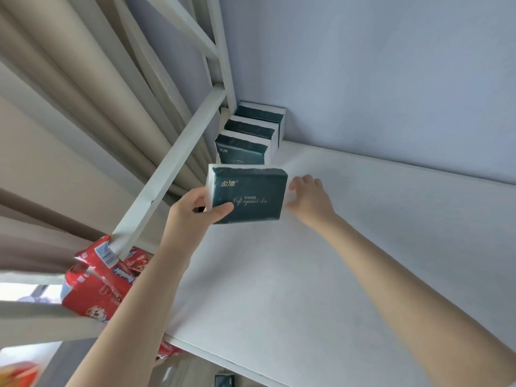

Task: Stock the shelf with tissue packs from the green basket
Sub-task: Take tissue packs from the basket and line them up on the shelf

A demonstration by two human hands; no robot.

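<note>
Head view: I count three dark teal plastic-wrapped tissue packs (242, 152) standing in row at back-left corner of white shelf board (321, 275). Fourth teal pack (251, 196) upright just before row; touching board or not, cannot tell. Left grip (192, 212) clamped on its left edge; right grip (310, 198) fingers apart, steadying right edge. Green basket out of view, remainder unknown. Wrapper glossy, gold lettering, undented.

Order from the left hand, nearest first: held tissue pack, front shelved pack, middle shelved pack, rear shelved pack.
1. held tissue pack, gripped by the left hand
2. front shelved pack, just behind
3. middle shelved pack, farther back
4. rear shelved pack, by the wall
</note>
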